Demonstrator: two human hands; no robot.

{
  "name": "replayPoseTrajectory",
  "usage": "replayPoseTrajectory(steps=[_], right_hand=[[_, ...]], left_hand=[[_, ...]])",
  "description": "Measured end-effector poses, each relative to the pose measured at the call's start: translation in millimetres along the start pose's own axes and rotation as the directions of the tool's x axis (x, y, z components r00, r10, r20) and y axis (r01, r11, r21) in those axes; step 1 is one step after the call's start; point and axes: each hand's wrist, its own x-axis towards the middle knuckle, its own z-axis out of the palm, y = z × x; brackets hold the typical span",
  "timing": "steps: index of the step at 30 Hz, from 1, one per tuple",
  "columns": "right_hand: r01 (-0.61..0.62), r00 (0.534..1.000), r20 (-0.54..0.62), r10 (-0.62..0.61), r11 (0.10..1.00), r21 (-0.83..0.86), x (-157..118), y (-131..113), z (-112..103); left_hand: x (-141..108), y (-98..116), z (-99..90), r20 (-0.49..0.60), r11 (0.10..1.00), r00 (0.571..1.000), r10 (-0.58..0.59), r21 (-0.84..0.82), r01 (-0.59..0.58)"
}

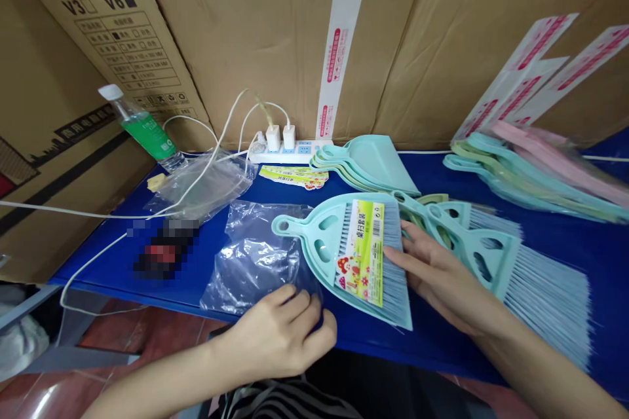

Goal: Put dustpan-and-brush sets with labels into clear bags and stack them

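Note:
My right hand (432,265) grips a light-blue dustpan and brush set (319,236) at its wide end, thumb over the bristles. A yellow-green printed card (363,252) lies across the brush, and the handle points left. Beside it, a clear plastic bag (255,255) lies flat on the blue table. My left hand (295,334) is closed at the bag's lower right edge, with its fingers curled on the plastic and the fingertips mostly hidden. Just right of my right hand lie loose hand brushes (491,252), blue and green, with their bristles to the right.
Stacked dustpans (373,157) stand behind, near printed cards (295,175) and a power strip (304,149) with white cables. Bagged sets (540,170) lie at the right. A bottle (147,134) and more plastic (201,183) are at the left. Cardboard boxes (275,33) wall the back.

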Motion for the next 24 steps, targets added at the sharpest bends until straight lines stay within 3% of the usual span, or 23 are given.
replayPoseTrajectory(steps=[4,8,13,24], right_hand=[[0.001,1.000,-0.011,-0.001,1.000,-0.025,-2,3,-6],[-0.010,1.000,0.018,0.010,1.000,-0.017,-4,6,-9],[-0.001,0.999,0.049,0.003,0.999,-0.043,-6,4,-9],[-0.029,0.998,0.050,0.031,0.998,-0.052,-5,11,-5]], left_hand=[[2,-3,-3.4,0.050,0.998,0.998,-0.032,-0.056,0.034],[-5,-3,-6.9,0.042,0.985,0.986,-0.163,-0.051,0.165],[-10,6,-7.9,0.184,0.902,0.883,-0.431,0.109,0.418],[-11,14,-9.8,0.196,0.776,0.829,-0.524,0.512,0.369]])
